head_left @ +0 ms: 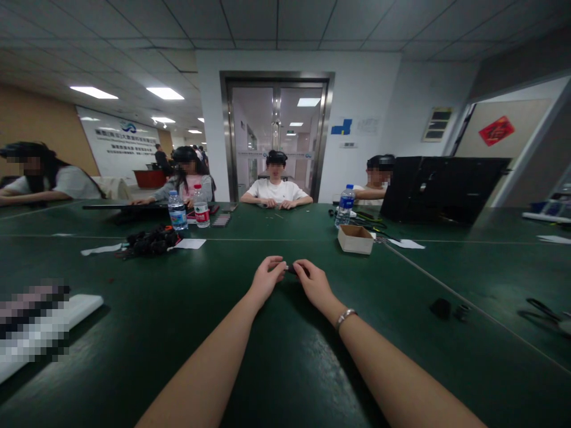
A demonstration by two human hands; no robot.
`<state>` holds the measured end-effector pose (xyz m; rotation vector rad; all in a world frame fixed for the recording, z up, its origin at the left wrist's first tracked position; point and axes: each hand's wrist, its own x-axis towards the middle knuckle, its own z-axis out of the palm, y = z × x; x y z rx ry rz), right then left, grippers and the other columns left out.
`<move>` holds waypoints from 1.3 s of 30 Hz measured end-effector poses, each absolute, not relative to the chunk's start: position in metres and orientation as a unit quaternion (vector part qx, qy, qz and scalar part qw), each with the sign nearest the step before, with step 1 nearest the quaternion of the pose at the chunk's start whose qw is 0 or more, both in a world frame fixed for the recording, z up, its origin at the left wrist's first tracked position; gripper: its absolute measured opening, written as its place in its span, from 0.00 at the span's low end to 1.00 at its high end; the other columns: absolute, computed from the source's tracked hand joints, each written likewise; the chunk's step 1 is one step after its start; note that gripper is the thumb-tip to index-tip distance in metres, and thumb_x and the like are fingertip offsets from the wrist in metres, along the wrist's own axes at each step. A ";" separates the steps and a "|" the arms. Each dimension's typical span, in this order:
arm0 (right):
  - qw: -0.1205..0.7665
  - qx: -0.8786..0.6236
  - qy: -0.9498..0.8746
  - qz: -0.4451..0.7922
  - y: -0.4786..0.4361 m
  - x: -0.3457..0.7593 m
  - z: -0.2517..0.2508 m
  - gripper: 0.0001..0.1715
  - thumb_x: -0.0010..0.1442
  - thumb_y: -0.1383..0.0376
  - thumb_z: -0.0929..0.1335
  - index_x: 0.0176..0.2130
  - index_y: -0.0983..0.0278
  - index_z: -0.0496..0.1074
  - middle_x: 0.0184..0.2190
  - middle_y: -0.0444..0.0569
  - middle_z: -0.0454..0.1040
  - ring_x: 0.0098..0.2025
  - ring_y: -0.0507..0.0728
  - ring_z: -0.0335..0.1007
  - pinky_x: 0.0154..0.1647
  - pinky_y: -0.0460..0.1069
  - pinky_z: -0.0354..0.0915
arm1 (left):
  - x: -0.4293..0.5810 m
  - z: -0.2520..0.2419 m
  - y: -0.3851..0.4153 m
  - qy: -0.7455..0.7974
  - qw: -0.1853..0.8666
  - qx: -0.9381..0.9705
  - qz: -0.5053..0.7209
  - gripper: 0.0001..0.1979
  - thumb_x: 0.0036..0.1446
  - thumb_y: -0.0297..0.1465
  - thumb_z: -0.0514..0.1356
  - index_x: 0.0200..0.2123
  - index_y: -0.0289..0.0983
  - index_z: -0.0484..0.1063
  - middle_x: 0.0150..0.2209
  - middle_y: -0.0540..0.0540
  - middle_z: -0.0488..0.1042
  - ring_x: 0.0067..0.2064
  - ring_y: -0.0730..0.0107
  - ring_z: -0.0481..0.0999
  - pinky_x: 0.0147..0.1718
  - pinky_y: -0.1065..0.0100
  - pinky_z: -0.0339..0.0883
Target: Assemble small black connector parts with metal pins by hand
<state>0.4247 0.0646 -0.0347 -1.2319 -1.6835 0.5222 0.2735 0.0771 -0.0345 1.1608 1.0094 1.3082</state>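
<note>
My left hand (269,277) and my right hand (313,279) meet just above the green tabletop in the middle of the head view. Between them is a small black piece (291,269) with a pale, shiny end; it is too small to name its kind. My right thumb and fingers pinch its dark body. The fingertips of my left hand are closed at the pale end. My fingers cover part of the piece, so I cannot tell whether it is one part or two joined.
Ahead right stands an open cardboard box (355,239), with a water bottle (345,205) behind it. A heap of black parts (151,240) lies left, near two bottles. Small dark parts (441,308) are at right. A large black monitor (441,189) stands behind; several people sit around.
</note>
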 end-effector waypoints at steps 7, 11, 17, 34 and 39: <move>0.468 -0.510 -0.691 0.209 0.066 0.425 -0.036 0.17 0.60 0.55 0.62 0.39 0.62 0.73 0.32 0.47 0.75 0.33 0.55 0.70 0.35 0.49 0.63 | 0.271 -0.036 0.078 0.410 0.484 0.561 0.532 0.09 0.46 0.31 0.66 0.33 0.35 0.74 0.37 0.44 0.75 0.36 0.71 0.74 0.38 0.69 0.67; 0.468 -0.500 -0.697 0.210 0.066 0.425 -0.036 0.17 0.60 0.55 0.61 0.39 0.62 0.72 0.32 0.47 0.75 0.33 0.55 0.69 0.35 0.49 0.63 | 0.272 -0.038 0.081 0.414 0.514 0.512 0.550 0.15 0.47 0.32 0.66 0.40 0.36 0.72 0.42 0.41 0.73 0.38 0.70 0.74 0.38 0.69 0.68; 0.472 -0.502 -0.695 0.208 0.067 0.425 -0.037 0.16 0.60 0.56 0.62 0.41 0.63 0.72 0.33 0.47 0.75 0.33 0.54 0.70 0.36 0.49 0.64 | 0.272 -0.036 0.078 0.411 0.508 0.551 0.519 0.08 0.49 0.31 0.64 0.33 0.34 0.73 0.34 0.45 0.74 0.34 0.73 0.73 0.36 0.70 0.68; 0.486 -0.493 -0.685 0.230 0.074 0.426 -0.044 0.17 0.59 0.55 0.62 0.43 0.62 0.70 0.33 0.46 0.74 0.32 0.54 0.69 0.34 0.49 0.64 | 0.274 -0.040 0.080 0.440 0.457 0.539 0.554 0.10 0.50 0.28 0.64 0.38 0.35 0.71 0.41 0.43 0.74 0.37 0.72 0.74 0.34 0.71 0.69; 0.483 -0.492 -0.688 0.229 0.073 0.425 -0.043 0.16 0.59 0.56 0.62 0.43 0.62 0.70 0.34 0.47 0.74 0.32 0.54 0.69 0.35 0.49 0.65 | 0.276 -0.035 0.080 0.459 0.515 0.511 0.513 0.07 0.55 0.32 0.60 0.32 0.32 0.70 0.29 0.46 0.73 0.27 0.75 0.72 0.27 0.73 0.65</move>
